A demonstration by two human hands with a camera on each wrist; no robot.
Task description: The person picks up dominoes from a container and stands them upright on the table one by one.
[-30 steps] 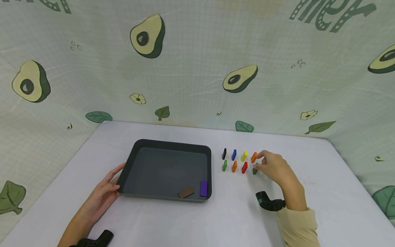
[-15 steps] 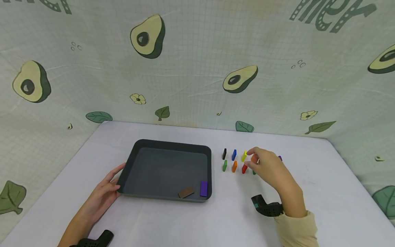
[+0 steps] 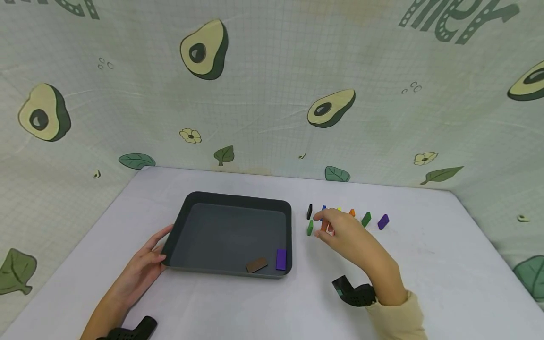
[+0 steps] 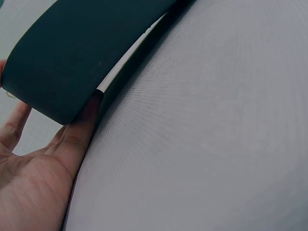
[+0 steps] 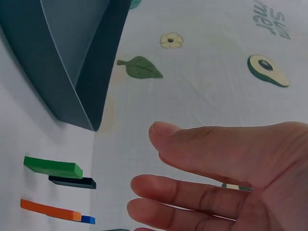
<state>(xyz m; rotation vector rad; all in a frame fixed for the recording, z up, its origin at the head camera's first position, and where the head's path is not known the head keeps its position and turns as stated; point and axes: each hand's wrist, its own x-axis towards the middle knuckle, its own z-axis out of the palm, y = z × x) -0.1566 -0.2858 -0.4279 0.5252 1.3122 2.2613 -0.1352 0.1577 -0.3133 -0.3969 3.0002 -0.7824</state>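
Observation:
My left hand [image 3: 142, 264] grips the near left corner of a dark grey baking tray [image 3: 238, 196], thumb near the rim; the left wrist view shows a finger reaching under the tray [image 4: 57, 57]. Flat in the tray's near right part lie a brown domino block [image 3: 257, 265] and a purple one. Over two rows of upright domino blocks hovers my right hand [image 3: 350, 233], thumb and fingers apart, nothing between them in the right wrist view. Left of its fingertips stand a green block [image 3: 310, 228] and a black block [image 3: 309, 211]. Orange, red, blue and yellow blocks are partly hidden behind the hand.
Right of the rows, a green block [image 3: 366, 219] and a purple block [image 3: 383, 222] stand on the white table [image 3: 297, 307]. An avocado-print cloth [image 3: 263, 71] hangs behind the table. Each wrist wears a black camera mount.
My right hand has moved left along the rows, from the orange and green blocks at their right end toward the black and green ones at the left. The left hand and tray stay put.

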